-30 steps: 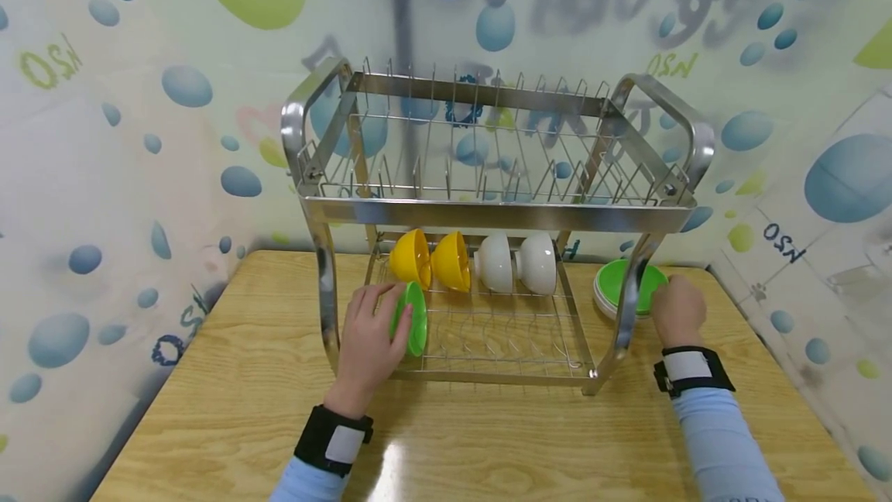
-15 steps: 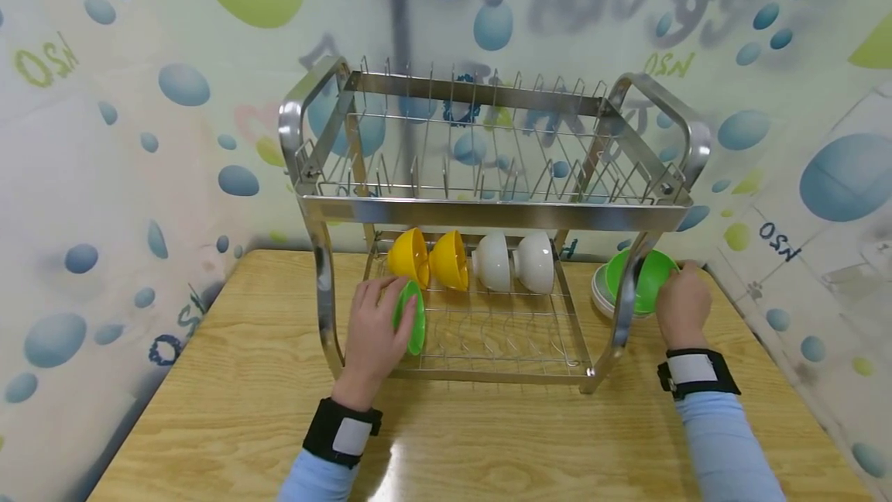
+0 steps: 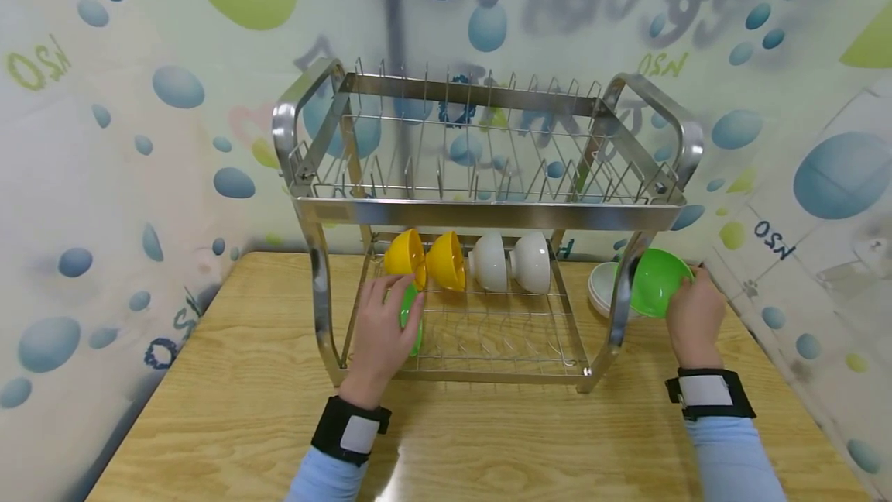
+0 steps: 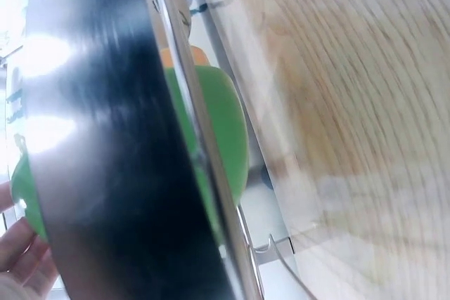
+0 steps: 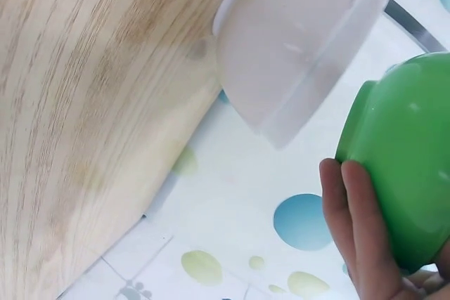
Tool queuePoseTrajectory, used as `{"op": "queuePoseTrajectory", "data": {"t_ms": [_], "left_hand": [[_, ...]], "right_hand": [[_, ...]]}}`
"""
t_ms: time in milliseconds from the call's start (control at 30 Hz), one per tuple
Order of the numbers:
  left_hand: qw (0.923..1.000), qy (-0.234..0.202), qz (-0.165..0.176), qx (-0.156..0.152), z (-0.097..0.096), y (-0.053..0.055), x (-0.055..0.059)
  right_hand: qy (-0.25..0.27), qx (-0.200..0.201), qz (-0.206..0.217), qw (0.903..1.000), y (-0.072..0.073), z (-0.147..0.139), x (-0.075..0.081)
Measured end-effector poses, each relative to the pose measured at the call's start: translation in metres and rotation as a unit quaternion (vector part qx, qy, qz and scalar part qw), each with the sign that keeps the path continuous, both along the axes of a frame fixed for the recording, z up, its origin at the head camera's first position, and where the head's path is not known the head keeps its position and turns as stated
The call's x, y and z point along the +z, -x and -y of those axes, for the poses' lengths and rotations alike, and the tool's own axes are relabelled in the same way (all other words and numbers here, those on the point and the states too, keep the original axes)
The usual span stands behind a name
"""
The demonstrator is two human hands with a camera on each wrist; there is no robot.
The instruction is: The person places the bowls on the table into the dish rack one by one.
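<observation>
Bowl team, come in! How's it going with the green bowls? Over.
Left grip: curled round green bowl in rack. Right grip: holding second green bowl, tilted, outside rack. Right front leg: maybe in its way.

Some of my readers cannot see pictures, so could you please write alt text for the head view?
A person's right hand holds a green bowl beside a metal dish rack, while the left hand holds a second green bowl at the lower shelf. Farther back on that shelf, two yellow bowls and two white bowls lie sideways in a row.
</observation>
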State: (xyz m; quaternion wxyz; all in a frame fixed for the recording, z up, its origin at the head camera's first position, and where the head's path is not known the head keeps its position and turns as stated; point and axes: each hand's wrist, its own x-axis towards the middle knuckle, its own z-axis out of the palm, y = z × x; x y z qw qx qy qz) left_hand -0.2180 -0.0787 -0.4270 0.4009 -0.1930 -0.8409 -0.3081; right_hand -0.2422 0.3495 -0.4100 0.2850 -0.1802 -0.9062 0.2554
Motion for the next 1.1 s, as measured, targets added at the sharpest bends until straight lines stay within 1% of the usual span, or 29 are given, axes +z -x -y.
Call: {"op": "queuePoseTrajectory", "data": {"t_ms": [267,367,500,567,767,900,1100], "left_hand": [[0.9995,-0.016,0.028,-0.001,-0.008,0.0,0.003],[0.9993,-0.02,0.032,0.002,-0.012,0.0,0.005],[0.9991,-0.021,0.036,-0.003,-0.018,0.001,0.005],[0.9991,-0.021,0.036,-0.008,-0.021,0.001,0.005],[0.9992,-0.023,0.032,-0.013,-0.028,0.001,0.003],[0.9986,-0.025,0.042,-0.02,-0.031,0.0,0.003],[0.9968,-0.037,0.06,-0.037,-0.037,-0.001,0.002]], "right_hand": [[0.015,-0.002,-0.031,0.9994,-0.018,0.002,0.002],[0.023,-0.005,-0.036,0.9991,-0.026,0.004,0.004],[0.039,-0.008,-0.043,0.9983,-0.035,0.005,0.005],[0.047,-0.006,-0.042,0.998,-0.039,0.005,0.005],[0.068,-0.009,-0.013,0.9975,-0.055,0.01,0.009],[0.06,-0.017,0.003,0.998,-0.066,0.014,0.013],[0.052,-0.015,-0.018,0.9984,-0.079,0.022,0.018]]}}
